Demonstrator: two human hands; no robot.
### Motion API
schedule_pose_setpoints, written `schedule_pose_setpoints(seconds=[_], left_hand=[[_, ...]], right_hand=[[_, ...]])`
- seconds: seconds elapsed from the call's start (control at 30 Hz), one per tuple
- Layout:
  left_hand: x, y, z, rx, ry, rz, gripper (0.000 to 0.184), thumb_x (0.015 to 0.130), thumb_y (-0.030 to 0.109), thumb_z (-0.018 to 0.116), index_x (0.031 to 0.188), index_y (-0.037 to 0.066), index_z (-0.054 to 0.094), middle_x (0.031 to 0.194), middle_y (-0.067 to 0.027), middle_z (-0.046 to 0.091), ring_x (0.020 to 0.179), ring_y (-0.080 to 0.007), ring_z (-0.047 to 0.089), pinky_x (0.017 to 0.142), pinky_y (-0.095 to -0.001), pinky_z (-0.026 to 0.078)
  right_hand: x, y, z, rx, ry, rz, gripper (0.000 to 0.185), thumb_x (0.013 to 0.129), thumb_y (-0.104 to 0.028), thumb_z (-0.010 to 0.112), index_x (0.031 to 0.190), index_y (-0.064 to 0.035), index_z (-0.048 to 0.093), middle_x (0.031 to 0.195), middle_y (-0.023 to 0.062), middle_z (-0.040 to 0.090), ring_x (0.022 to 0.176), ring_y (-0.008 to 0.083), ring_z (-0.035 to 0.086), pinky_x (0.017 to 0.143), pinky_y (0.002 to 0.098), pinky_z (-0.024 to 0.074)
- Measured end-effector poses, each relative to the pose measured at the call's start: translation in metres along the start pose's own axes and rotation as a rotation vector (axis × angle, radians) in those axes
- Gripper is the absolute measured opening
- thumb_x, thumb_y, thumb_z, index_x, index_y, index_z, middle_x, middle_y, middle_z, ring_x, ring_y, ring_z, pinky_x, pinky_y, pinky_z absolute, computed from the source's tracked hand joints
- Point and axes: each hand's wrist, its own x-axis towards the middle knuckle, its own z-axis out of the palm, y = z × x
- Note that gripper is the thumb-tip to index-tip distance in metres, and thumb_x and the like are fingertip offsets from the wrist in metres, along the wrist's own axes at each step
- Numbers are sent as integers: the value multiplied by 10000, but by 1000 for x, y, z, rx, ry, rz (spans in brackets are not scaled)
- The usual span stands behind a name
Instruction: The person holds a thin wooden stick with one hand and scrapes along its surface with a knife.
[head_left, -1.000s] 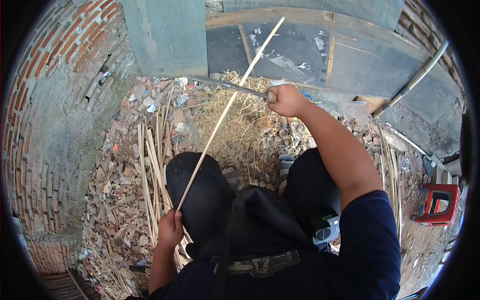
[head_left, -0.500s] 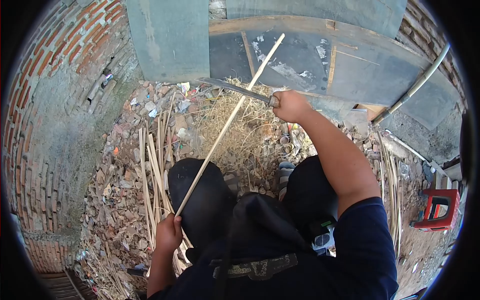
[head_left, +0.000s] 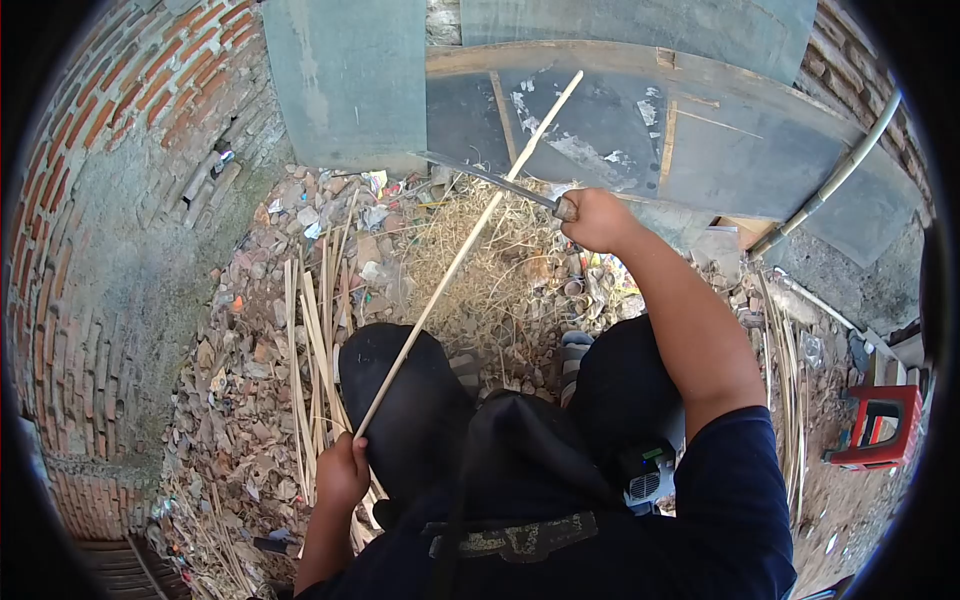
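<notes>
A long pale bamboo strip (head_left: 437,294) slants up and away across my left knee. Its near end is in my left hand (head_left: 343,472), whose fingers are closed round it. My right hand (head_left: 597,220) grips the handle of a machete (head_left: 487,177) with a long dark blade. The blade crosses the strip in its upper part and appears to touch it, pointing to the left. Below the blade, a heap of thin curly shavings (head_left: 470,255) covers the ground between my feet and the boards.
Several cut bamboo strips (head_left: 316,330) lie to my left, and more strips (head_left: 785,370) lie at the right. A red plastic stool (head_left: 880,428) stands far right. Grey boards (head_left: 345,85) and a brick wall (head_left: 75,250) enclose the spot. Dry leaves and rubble (head_left: 235,400) cover the ground.
The machete and my right hand have shifted slightly down and to the right relative to the strip. The whole view has also moved a little. Both hands keep their hold.
</notes>
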Motion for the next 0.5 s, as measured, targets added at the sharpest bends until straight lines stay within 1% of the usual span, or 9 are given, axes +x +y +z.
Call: schedule_pose_setpoints(seconds=[0.03, 0.07, 0.17, 0.2, 0.3, 0.33, 0.43, 0.5], left_hand=[[-2, -1, 1, 2, -2, 0, 308, 1056, 254, 523, 843, 32, 510, 623, -245, 579, 608, -499, 595, 548, -570, 440], [-2, 1, 2, 5, -8, -3, 304, 1051, 251, 534, 845, 31, 501, 627, -245, 582, 606, -497, 596, 542, -569, 441], [-1, 1, 8, 42, 11, -3, 301, 1048, 252, 539, 850, 28, 500, 633, -246, 586, 610, -497, 600, 542, -568, 442], [0, 1, 11, 46, 21, -2, 302, 1048, 252, 539, 849, 28, 499, 635, -247, 587, 612, -498, 602, 543, -570, 443], [5, 3, 9, 51, 42, 5, 305, 1046, 254, 543, 846, 28, 498, 641, -249, 593, 619, -500, 605, 548, -574, 444], [4, 4, 7, 45, 35, -1, 307, 1045, 257, 545, 845, 28, 498, 644, -250, 594, 622, -502, 606, 550, -575, 445], [3, 1, 0, 49, 11, -3, 309, 1044, 263, 548, 848, 29, 496, 654, -253, 597, 632, -509, 605, 553, -575, 443], [3, 3, -7, 38, -32, 11, 306, 1045, 263, 547, 854, 29, 498, 657, -254, 596, 640, -512, 606, 557, -575, 443]], right_hand=[[-6, -4, -2, -5, -22, -2, 330, 792, -237, 659, 1085, -92, 704, 1018, 212, 730, 1006, 392, 697, 905, 497, 550], [-14, -11, -2, -31, -4, -38, 318, 790, -232, 661, 1075, -98, 706, 1018, 200, 733, 992, 386, 702, 889, 497, 556], [-29, -35, -7, -173, -68, -159, 314, 787, -227, 669, 1073, -106, 710, 1010, 192, 736, 986, 383, 704, 868, 500, 559], [-25, -30, -12, -148, -80, -143, 298, 783, -225, 676, 1053, -105, 714, 999, 189, 736, 975, 386, 703, 856, 505, 554], [9, 20, 1, 117, 101, 79, 266, 783, -225, 677, 1014, -98, 712, 989, 195, 733, 964, 394, 698, 847, 507, 549], [10, 27, -1, 146, 120, 109, 247, 782, -217, 672, 991, -90, 708, 984, 203, 730, 954, 401, 697, 845, 505, 548], [-2, 28, 1, 29, 43, 53, 249, 783, -209, 668, 999, -92, 706, 992, 208, 730, 962, 406, 695, 850, 505, 550], [-12, 8, 0, -51, 5, -6, 249, 785, -211, 662, 1004, -99, 703, 968, 189, 731, 967, 394, 696, 856, 505, 551]])
